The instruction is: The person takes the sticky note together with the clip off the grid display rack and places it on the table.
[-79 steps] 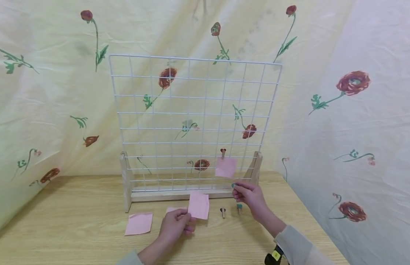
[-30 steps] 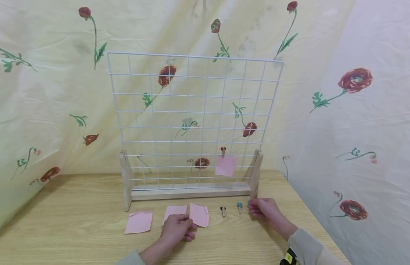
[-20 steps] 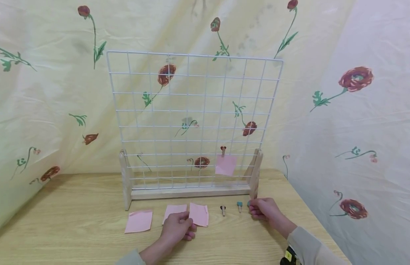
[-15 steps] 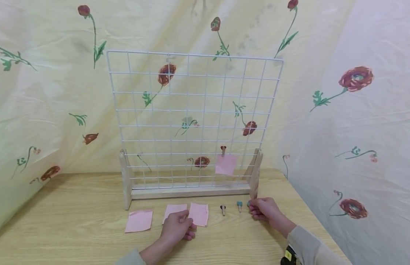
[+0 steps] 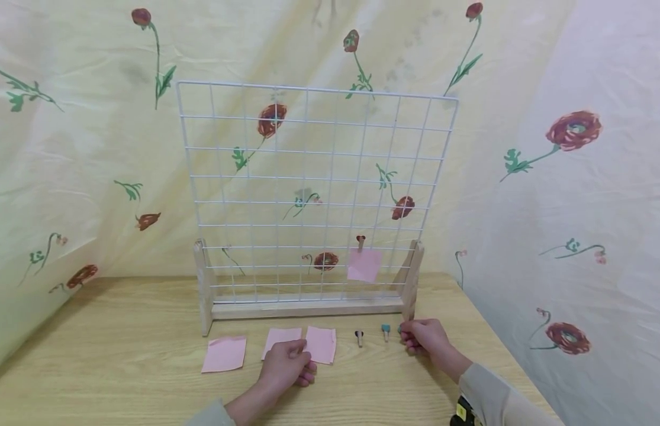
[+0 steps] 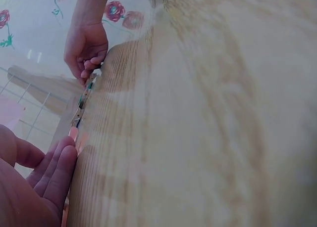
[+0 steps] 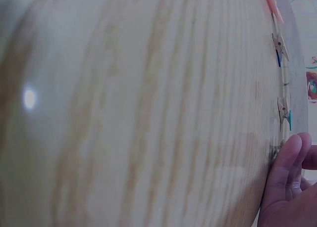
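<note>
At the near edge, two pale sleeves reach in over the counter, and a black item with a yellow patch shows under the right forearm, cut off by the frame.

The left hand rests on the counter with its fingers loosely bent, thumb and index a little apart; their tips touch the lower left corner of one pink note, which lies flat. The hand partly covers a second pink note just beside it. A third pink note lies apart, farther left, its edges slightly curled.

The right hand is low at the other side, thumb and index pinching a teal clip, most of it hidden by the fingertips. Just beside it, between the hand and the notes, lie a second teal clip and then a dark-headed clip, all roughly in a row. From the right wrist, these two show wooden legs.

Behind the row stands a white wire grid, upright in a wooden base with a post at each end. Low on its right part, a red-headed clip holds a fourth pink note against the wires.

Beyond hangs a pale cloth printed with red flowers and green stems, lightly creased.
</note>
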Demonstrator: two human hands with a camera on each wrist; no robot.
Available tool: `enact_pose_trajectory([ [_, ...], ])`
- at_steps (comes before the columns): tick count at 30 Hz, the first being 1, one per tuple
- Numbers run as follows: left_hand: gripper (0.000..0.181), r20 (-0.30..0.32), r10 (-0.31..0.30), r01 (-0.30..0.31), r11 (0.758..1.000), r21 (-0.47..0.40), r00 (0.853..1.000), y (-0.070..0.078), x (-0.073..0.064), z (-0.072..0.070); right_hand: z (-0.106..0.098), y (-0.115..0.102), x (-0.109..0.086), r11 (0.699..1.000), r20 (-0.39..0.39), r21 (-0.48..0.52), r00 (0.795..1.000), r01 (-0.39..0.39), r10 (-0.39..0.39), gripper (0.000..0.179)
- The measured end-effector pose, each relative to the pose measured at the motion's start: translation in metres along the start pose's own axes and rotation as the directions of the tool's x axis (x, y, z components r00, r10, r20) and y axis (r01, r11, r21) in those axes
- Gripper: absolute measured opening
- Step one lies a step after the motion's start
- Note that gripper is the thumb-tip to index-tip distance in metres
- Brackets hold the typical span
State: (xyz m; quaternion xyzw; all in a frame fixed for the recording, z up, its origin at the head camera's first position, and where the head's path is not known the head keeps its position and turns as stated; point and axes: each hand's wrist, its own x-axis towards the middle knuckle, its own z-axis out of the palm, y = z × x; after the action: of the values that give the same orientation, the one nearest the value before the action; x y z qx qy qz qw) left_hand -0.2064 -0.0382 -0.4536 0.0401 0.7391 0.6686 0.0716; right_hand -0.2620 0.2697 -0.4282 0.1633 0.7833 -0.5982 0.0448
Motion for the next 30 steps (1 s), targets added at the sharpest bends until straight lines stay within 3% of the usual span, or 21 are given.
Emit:
enact_pose_trajectory([
  [14,0.051,0.01,0.009,-0.009,1.0,-0.003,1.0,0.002,-0.001,0.0,0.0,0.003,0.002,1.0,-0.014,-0.015,1.0,0.005,-0.005,0.017],
  [24,0.053,0.013,-0.02,0.02,1.0,-0.016,1.0,0.005,-0.001,0.0,-0.001,0.0,0.0,1.0,-0.015,0.026,1.0,-0.002,0.002,0.019],
  [30,0.053,-0.014,-0.042,0.041,0.999,-0.029,0.999,0.014,0.003,0.001,0.0,-0.01,-0.002,0.996,-0.028,0.077,0.998,0.052,-0.05,0.028],
])
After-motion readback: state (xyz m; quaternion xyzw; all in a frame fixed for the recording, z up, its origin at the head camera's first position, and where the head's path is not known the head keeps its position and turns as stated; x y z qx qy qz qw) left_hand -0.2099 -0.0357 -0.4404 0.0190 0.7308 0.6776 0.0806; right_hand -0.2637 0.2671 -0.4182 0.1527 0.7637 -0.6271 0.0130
